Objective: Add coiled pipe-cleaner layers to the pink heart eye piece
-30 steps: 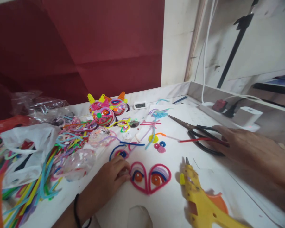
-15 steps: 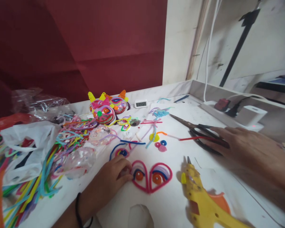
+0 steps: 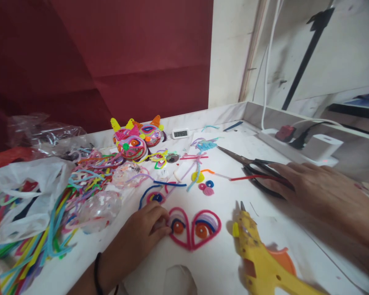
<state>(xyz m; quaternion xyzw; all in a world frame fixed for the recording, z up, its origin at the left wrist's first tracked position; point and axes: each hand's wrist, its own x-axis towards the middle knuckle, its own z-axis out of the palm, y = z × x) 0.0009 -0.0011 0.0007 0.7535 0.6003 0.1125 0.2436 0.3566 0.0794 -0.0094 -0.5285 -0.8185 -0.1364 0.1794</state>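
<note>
My left hand (image 3: 152, 225), a dark band at its wrist, has its fingers bent together at the edge of a left pipe-cleaner eye (image 3: 178, 245). That piece is a pink teardrop outline with an orange disc, blue and lilac strips inside. A matching right pipe-cleaner eye (image 3: 217, 234) lies against it, the pair making a heart shape. At the right, my right hand (image 3: 301, 184) is closed over the handles of black scissors (image 3: 233, 155), which lie on the table with blades toward the back left. A red pipe cleaner (image 3: 246, 177) runs under my right fingers.
A yellow glue gun (image 3: 258, 254) lies front right. Pipe cleaners (image 3: 92, 172), clear plastic balls (image 3: 100, 209) and a white bag (image 3: 27, 205) crowd the left. Decorated animal-face balls (image 3: 132, 143) and a small digital clock (image 3: 180, 133) stand behind. A power strip (image 3: 273, 139) runs along the right edge.
The view has shifted slightly, so everything sits a little further left in the picture. Both hands keep their places on the eye piece and the scissors.
</note>
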